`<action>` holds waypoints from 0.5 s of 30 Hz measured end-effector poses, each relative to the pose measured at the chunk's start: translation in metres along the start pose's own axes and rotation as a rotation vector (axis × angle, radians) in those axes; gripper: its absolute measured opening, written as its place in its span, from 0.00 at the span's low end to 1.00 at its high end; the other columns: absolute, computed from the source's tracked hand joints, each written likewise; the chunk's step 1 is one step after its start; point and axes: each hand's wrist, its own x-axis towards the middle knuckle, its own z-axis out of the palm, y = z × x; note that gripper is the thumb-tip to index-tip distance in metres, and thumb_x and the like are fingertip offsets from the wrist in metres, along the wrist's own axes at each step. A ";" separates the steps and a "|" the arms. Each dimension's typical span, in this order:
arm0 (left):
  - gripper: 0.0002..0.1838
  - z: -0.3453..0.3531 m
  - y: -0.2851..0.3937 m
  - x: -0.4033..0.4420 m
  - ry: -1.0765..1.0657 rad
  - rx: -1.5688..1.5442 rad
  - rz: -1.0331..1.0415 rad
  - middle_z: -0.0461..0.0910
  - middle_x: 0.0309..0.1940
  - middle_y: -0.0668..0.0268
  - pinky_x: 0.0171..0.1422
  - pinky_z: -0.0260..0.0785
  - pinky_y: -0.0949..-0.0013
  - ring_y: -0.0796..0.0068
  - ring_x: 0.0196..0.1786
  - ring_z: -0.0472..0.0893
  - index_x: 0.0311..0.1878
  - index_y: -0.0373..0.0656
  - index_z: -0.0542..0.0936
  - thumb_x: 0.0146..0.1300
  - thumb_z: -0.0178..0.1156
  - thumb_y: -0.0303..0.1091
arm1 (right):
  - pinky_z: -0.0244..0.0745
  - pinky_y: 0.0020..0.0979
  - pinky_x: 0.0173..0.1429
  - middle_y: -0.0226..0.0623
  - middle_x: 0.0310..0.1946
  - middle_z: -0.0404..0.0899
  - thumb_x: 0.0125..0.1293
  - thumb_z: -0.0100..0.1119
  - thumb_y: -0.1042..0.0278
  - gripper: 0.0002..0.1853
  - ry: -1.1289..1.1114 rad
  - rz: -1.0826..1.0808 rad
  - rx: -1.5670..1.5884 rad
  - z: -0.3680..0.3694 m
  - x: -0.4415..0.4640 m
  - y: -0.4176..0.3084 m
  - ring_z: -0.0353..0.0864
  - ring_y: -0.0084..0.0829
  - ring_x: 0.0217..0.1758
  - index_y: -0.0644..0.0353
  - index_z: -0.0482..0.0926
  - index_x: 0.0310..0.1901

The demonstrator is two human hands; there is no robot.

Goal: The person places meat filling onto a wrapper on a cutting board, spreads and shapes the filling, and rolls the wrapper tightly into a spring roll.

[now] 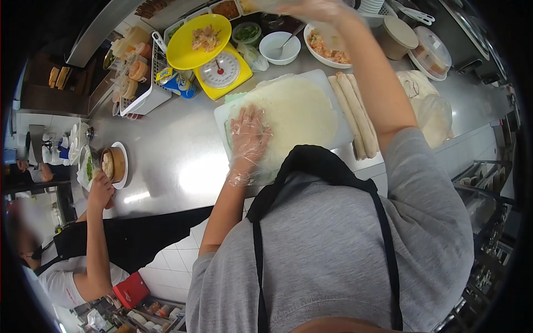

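My left grip [250,130] lay flat on pale sheet [300,111].
Right grip [316,8] blurred, couldn't tell hold; lettering on blue-yellow packet [179,84] was illegible.

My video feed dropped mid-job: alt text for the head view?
A plastic-gloved left hand rests on a pale, thin sheet over a white board, while the right hand is at the top edge. Beyond the board stand a yellow scale with a yellow plate of food and a bowl of orange filling; at left, a co-worker's hand is beside a steamer.
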 end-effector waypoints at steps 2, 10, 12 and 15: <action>0.28 0.001 0.000 0.000 0.014 0.006 0.011 0.61 0.68 0.60 0.73 0.38 0.42 0.56 0.73 0.53 0.63 0.51 0.69 0.59 0.59 0.45 | 0.65 0.36 0.63 0.49 0.58 0.72 0.55 0.54 0.31 0.41 -0.336 0.039 0.038 -0.010 0.017 -0.075 0.71 0.43 0.61 0.57 0.70 0.60; 0.29 0.004 -0.003 0.001 0.008 0.023 0.003 0.62 0.68 0.59 0.73 0.40 0.42 0.54 0.72 0.55 0.63 0.50 0.69 0.59 0.58 0.46 | 0.65 0.38 0.64 0.38 0.57 0.73 0.58 0.55 0.53 0.24 -0.354 -0.098 -0.184 0.126 0.080 -0.117 0.72 0.39 0.61 0.47 0.73 0.57; 0.28 0.003 -0.003 0.001 0.004 0.001 0.002 0.62 0.68 0.60 0.73 0.38 0.42 0.55 0.73 0.54 0.63 0.51 0.69 0.59 0.57 0.47 | 0.68 0.38 0.61 0.38 0.54 0.76 0.58 0.54 0.56 0.20 -0.352 -0.095 -0.223 0.131 0.083 -0.118 0.74 0.39 0.59 0.50 0.78 0.52; 0.28 0.002 -0.002 0.001 -0.015 -0.011 -0.001 0.62 0.67 0.60 0.73 0.38 0.42 0.55 0.72 0.54 0.63 0.51 0.70 0.59 0.57 0.47 | 0.64 0.38 0.65 0.40 0.60 0.72 0.61 0.53 0.48 0.27 -0.405 0.004 0.029 0.126 0.081 -0.109 0.72 0.40 0.62 0.51 0.74 0.59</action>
